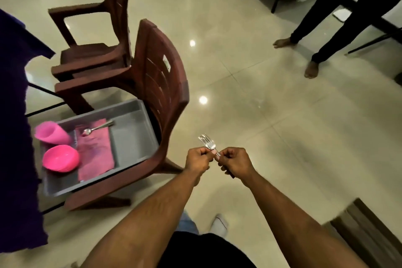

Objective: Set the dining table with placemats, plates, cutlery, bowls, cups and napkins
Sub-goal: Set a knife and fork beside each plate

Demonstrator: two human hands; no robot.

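Serving as a supply stand, the brown plastic chair [161, 85] carried a grey plastic tray [134, 137] with pink cloth napkins [95, 152], a pink bowl [60, 158], cup [51, 133] and spoon [95, 129]. Both arms reached forward; the left hand [199, 160] and right hand [236, 162] pinched steel forks [207, 142], seemingly separating them.

A home dining area — polished tile floor [261, 104], plastic chairs [161, 85], cloth-covered table [13, 115].
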